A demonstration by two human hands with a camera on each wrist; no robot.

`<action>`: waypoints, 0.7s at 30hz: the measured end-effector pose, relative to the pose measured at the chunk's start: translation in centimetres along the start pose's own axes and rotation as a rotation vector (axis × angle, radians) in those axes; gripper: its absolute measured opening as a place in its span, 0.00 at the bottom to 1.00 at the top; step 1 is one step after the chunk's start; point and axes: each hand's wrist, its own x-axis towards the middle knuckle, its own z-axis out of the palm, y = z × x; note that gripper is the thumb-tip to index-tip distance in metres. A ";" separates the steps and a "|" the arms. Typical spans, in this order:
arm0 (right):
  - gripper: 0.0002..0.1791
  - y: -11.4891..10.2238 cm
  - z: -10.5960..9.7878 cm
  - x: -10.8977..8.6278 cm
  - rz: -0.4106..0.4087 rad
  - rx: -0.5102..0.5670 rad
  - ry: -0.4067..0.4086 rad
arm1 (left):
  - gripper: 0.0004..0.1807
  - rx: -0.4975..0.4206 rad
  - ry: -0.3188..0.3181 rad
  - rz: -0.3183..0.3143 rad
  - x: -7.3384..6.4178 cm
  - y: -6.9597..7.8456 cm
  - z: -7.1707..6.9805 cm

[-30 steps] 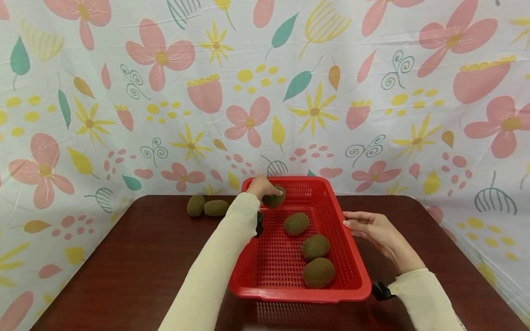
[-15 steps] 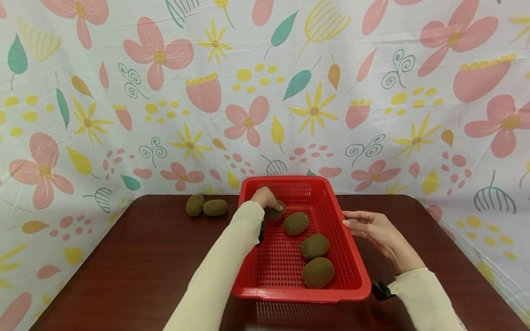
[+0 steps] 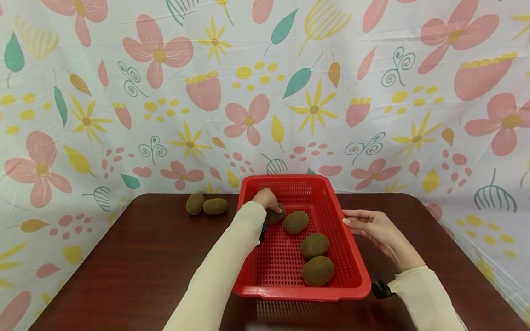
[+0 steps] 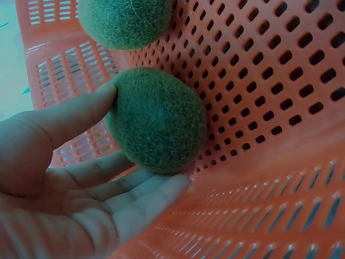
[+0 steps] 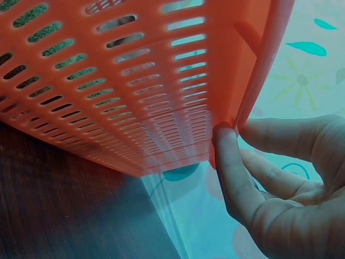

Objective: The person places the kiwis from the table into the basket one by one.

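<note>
Kiwi (image 4: pixel 159 121) clamped between thumb and fingertips of the left hand (image 4: pixel 59 199), thumb pressed to one side, other fingers curled round the opposite side, low inside the far left part of the basket (image 3: pixel 302 293); contact with the basket floor hard to tell from these views. For a tidy set-down, best to loosen only after feeling firm support from the basket floor, then to slide the lower fingers out gently so as not to roll such a rounded shape into the neighbouring kiwi (image 3: pixel 296 222), just beside it in the basket. Beyond the fingers: wrist angled down inside the basket, forearm in a pale sleeve (image 3: pixel 225 266) slanting across the basket's left rim from the near side. At the basket's right rim, edge pinched between thumb and fingers of the right hand (image 3: pixel 374 230), probably a useful steadying hold, with no apparent need to press harder. Farther out: two more kiwis (image 3: pixel 314 245) close together near the basket's right wall, and, left of the basket on the table (image 3: pixel 157 262), another pair (image 3: pixel 215 206) side by side.
</note>
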 end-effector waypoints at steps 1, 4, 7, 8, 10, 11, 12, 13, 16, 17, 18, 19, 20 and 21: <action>0.35 0.0 0.0 0.0 0.001 -0.001 0.001 | 0.28 0.004 0.004 0.002 0.0 0.1 0.0; 0.35 -0.1 0.0 -0.1 0.004 -0.011 0.002 | 0.25 0.011 0.017 -0.001 -0.2 0.2 -0.2; 0.35 0.0 0.0 -0.1 0.009 -0.016 0.005 | 0.25 0.019 0.024 0.000 -0.4 0.2 -0.5; 0.35 0.0 0.0 -0.1 0.008 -0.018 0.004 | 0.25 0.016 0.026 0.002 -0.4 0.2 -0.6; 0.35 0.0 0.0 -0.2 0.004 -0.020 0.003 | 0.25 0.013 0.028 0.010 -0.6 0.1 -0.9; 0.34 0.0 0.0 -0.2 0.002 -0.020 0.001 | 0.25 0.005 0.028 0.015 -0.6 0.1 -1.0; 0.34 0.0 0.0 -0.2 0.001 -0.019 0.000 | 0.25 -0.005 0.030 0.018 -0.7 0.1 -1.2; 0.34 0.0 0.0 -0.2 -0.001 -0.017 -0.001 | 0.24 -0.013 0.031 0.022 -0.8 0.0 -1.4; 0.34 0.0 0.0 -0.2 0.000 -0.014 -0.007 | 0.19 -0.021 0.034 0.041 -1.0 -0.1 -2.0; 0.34 0.0 0.0 -0.2 0.002 -0.014 -0.010 | 0.17 -0.019 0.033 0.047 -1.1 -0.1 -2.3; 0.34 -0.1 0.0 -0.2 0.005 -0.011 -0.012 | 0.15 -0.018 0.034 0.056 -1.2 -0.1 -2.5; 0.34 -0.1 -0.1 -0.3 0.007 -0.010 -0.014 | 0.15 -0.014 0.035 0.064 -1.2 -0.1 -2.7; 0.34 -0.1 -0.1 -0.3 0.008 -0.010 -0.016 | 0.15 -0.009 0.039 0.075 -1.3 -0.1 -3.0; 0.34 -0.1 -0.1 -0.3 0.008 -0.011 -0.017 | 0.16 -0.014 0.040 0.084 -1.3 -0.1 -3.2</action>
